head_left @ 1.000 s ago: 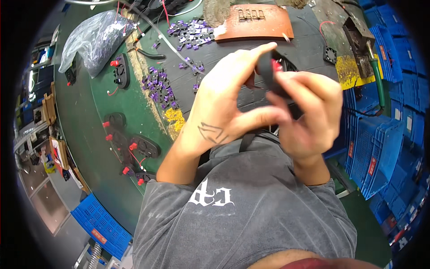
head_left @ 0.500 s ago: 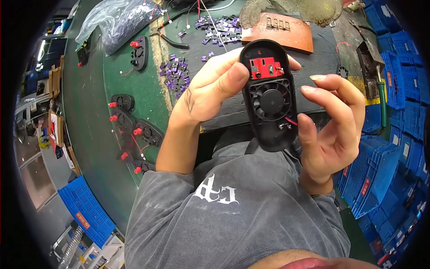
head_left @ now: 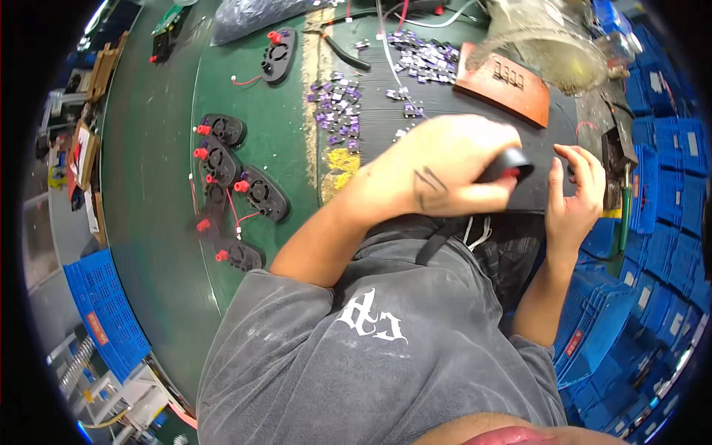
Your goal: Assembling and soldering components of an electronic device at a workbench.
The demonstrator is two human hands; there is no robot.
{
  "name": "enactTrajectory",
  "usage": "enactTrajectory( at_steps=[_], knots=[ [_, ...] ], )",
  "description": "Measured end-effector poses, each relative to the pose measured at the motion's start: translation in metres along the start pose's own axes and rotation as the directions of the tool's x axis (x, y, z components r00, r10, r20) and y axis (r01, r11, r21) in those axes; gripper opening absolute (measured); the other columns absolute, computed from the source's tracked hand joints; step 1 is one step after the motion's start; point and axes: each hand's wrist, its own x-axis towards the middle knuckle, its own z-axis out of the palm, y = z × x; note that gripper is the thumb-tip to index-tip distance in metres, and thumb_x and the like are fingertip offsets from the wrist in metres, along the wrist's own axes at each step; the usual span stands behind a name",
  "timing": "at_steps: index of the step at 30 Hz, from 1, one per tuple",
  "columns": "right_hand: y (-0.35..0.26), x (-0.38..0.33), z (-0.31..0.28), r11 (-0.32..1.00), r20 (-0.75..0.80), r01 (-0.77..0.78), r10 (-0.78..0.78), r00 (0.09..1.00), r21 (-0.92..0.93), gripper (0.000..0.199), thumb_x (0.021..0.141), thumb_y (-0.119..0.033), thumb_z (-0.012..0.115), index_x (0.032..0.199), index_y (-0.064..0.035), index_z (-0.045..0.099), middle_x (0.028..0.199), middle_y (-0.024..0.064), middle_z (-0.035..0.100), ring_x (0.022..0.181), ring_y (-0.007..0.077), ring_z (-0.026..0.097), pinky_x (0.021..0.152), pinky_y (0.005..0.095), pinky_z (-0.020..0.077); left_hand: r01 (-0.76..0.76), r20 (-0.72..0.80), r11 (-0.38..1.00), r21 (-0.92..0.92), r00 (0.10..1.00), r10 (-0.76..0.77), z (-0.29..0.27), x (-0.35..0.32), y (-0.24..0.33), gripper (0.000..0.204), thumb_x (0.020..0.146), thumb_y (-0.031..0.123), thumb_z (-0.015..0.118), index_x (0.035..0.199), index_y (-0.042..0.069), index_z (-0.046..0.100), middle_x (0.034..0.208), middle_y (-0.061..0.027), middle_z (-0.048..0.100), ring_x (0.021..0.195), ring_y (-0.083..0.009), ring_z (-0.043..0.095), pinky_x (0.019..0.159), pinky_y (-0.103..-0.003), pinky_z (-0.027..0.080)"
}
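Observation:
My left hand (head_left: 460, 167) is closed around a black oval fan housing (head_left: 515, 162), now tipped so that mostly its rounded end shows, with a bit of red inside. The back of the hand hides the rest. To its right, my right hand (head_left: 578, 185) is open, thumb and fingers apart. A small dark part shows between those fingers near the tabletop; they partly cover it, and I cannot see them gripping it. Several black fan housings with red parts, such as this one (head_left: 265, 194), lie on the green table to the left.
Purple-and-black small parts (head_left: 337, 111) lie scattered beyond my left hand, beside pliers (head_left: 345, 53). An orange-brown block (head_left: 504, 85) stands at the back, near a cloudy plastic container (head_left: 549, 48). A green-handled tool (head_left: 625, 215) rests in a holder at right, before blue crates (head_left: 597, 311).
My left hand has turned over and tipped the housing, so its fan and red board no longer face me. My right hand has moved away from it to the right. The view has shifted.

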Motion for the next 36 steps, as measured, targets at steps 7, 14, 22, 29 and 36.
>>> enactTrajectory(
  at_steps=[7,14,22,29,36],
  knots=[
    [-0.046,0.046,0.041,0.926,0.129,0.377,-0.378,0.917,0.03,0.026,0.08,-0.003,0.067,0.105,-0.0073,0.071,0.106,0.0104,0.066,0.099,0.0289,0.061,0.086,0.0378,0.0497,0.063,0.23,0.991,-0.12,0.973,-0.034,-0.063,-0.037,0.035,0.024,0.076,0.019,0.067,0.093,0.003,0.06,0.08,-0.0164,0.062,0.073,-0.0364,0.061,0.066,-0.042,0.05],
    [-0.144,0.092,0.145,0.801,0.247,0.598,-0.587,0.771,0.037,0.014,0.08,-0.02,0.07,0.086,-0.007,0.071,0.094,0.0095,0.064,0.093,0.0278,0.059,0.081,0.0376,0.0506,0.023,-0.45,0.842,-0.539,0.837,-0.31,-0.138,-0.097,0.048,0.042,0.07,0.031,0.064,0.087,-0.007,0.06,0.078,-0.0154,0.062,0.065,-0.0182,0.06,0.062,-0.028,0.048],
    [-0.134,0.124,0.267,0.566,0.085,0.175,-0.403,0.911,0.805,0.02,0.083,-0.023,0.063,0.081,-0.0039,0.067,0.087,0.0132,0.064,0.085,0.0302,0.063,0.072,0.0406,0.054,-0.231,-0.52,0.6,-0.765,0.772,-0.365,-0.154,-0.087,0.026,0.038,0.089,0.028,0.047,0.105,-0.005,0.057,0.095,-0.0231,0.066,0.091,-0.0347,0.068,0.077,-0.046,0.057],
    [-0.191,0.176,0.168,0.99,0.497,0.087,-0.132,0.858,0.114,0.04,0.085,-0.041,0.059,0.088,-0.0035,0.073,0.089,0.0211,0.069,0.086,0.036,0.069,0.081,0.0446,0.0527,-0.344,-0.428,0.276,-0.898,0.827,-0.365,-0.143,-0.083,0.014,0.062,0.098,0.056,0.037,0.112,-0.001,0.056,0.084,-0.0174,0.062,0.07,-0.0317,0.066,0.058,-0.043,0.058],
    [-0.139,0.202,0.089,0.984,0.603,-0.012,-0.1,0.792,0.18,0.041,0.095,-0.031,0.047,0.065,-0.0043,0.052,0.056,-0.0036,0.037,0.054,0.0095,0.035,0.053,0.0312,0.0292,-0.315,-0.442,0.337,-0.887,0.788,-0.429,-0.125,-0.06,0.024,0.063,0.101,0.057,0.033,0.111,0.0,0.058,0.083,-0.0126,0.065,0.065,-0.0239,0.067,0.057,-0.037,0.058]
  ],
)
